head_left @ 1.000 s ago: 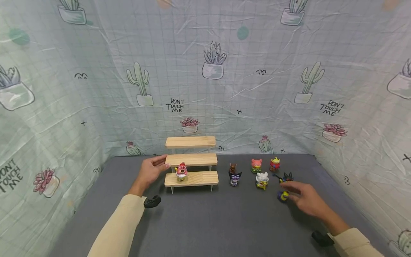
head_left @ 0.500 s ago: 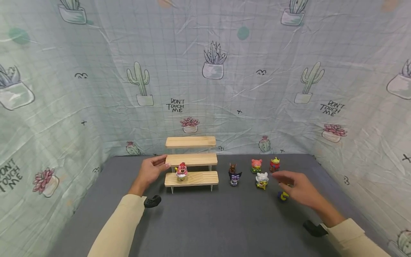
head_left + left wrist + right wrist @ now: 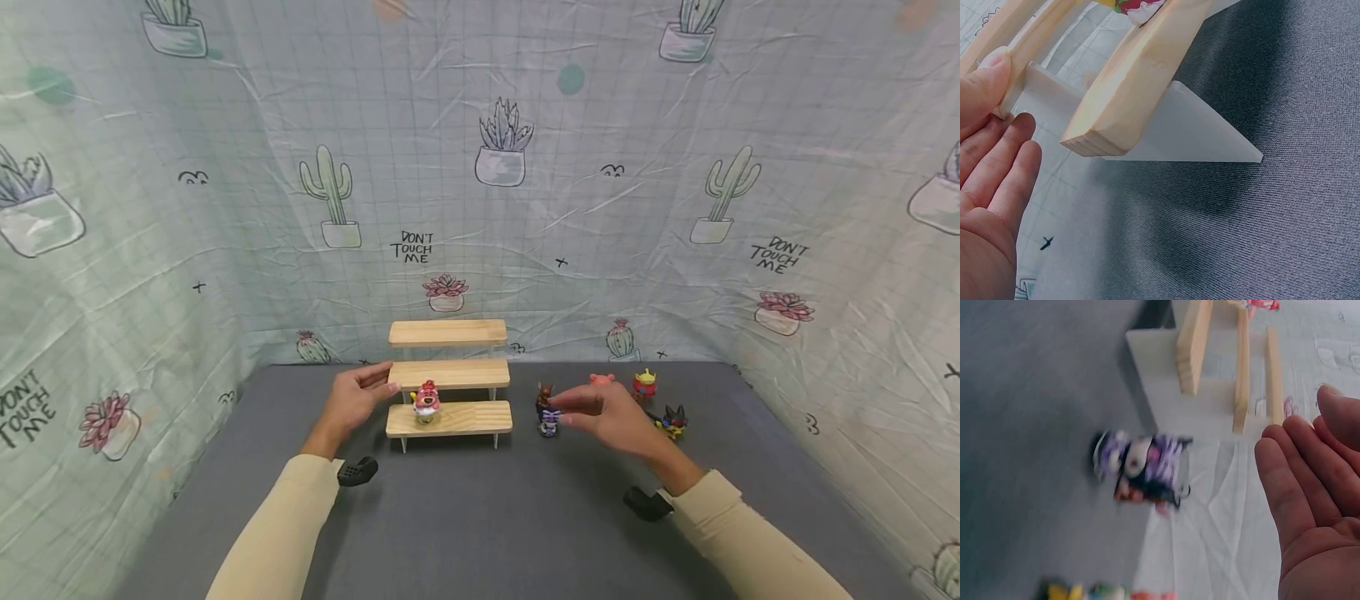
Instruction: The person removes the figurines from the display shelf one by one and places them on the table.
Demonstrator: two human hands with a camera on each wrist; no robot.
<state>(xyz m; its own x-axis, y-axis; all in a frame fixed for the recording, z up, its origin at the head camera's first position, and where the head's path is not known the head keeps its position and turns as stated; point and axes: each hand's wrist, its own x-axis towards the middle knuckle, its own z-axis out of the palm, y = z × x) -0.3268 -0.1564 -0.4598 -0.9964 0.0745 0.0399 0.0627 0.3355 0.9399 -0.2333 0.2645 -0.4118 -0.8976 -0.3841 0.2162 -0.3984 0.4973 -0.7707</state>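
My left hand (image 3: 355, 402) grips the left end of the middle tier of a three-tier wooden display stand (image 3: 447, 333). In the left wrist view, its thumb lies on the tier, with the fingers at the underside. A pink bear figurine (image 3: 427, 403) stands on the lowest tier, left of centre. My right hand (image 3: 618, 423) hovers just right of a purple-and-black figurine (image 3: 549, 424). Its fingers look straight and hold nothing in the right wrist view. Behind that figurine is a brown one (image 3: 544, 392), partly covered. The white figurine is hidden behind the right hand.
On the dark grey tabletop (image 3: 480, 517), right of my right hand, stand a red-and-green figurine (image 3: 644, 384) and a black-and-yellow one (image 3: 672, 422). The top of a pink figurine (image 3: 601, 379) shows above the hand. A patterned cloth (image 3: 555, 217) encloses the back and sides.
My right hand has moved left, from the black-and-yellow figurine to beside the purple-and-black one. The left hand has kept its place on the stand.
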